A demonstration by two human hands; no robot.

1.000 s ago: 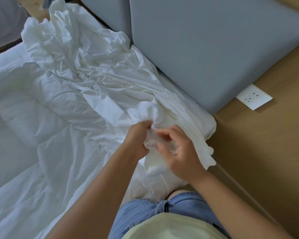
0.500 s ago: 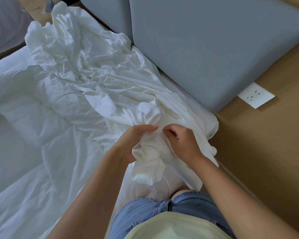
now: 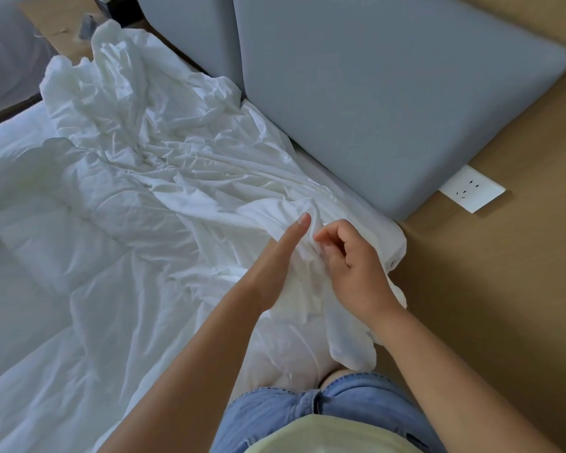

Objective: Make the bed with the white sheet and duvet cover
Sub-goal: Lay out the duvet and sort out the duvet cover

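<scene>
White duvet cover (image 3: 164,165) lies crumpled on the bed (image 3: 20,322) by the grey headboard (image 3: 389,103), a fold pinched in the right hand's (image 3: 356,266) curled fingers (image 3: 332,253), the left hand's (image 3: 275,266) fingers hidden under cloth, grip unclear.

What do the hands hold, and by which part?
Left hand grips the cloth at its bunched near edge. Right hand touches it there; a grip cannot be told.
</scene>
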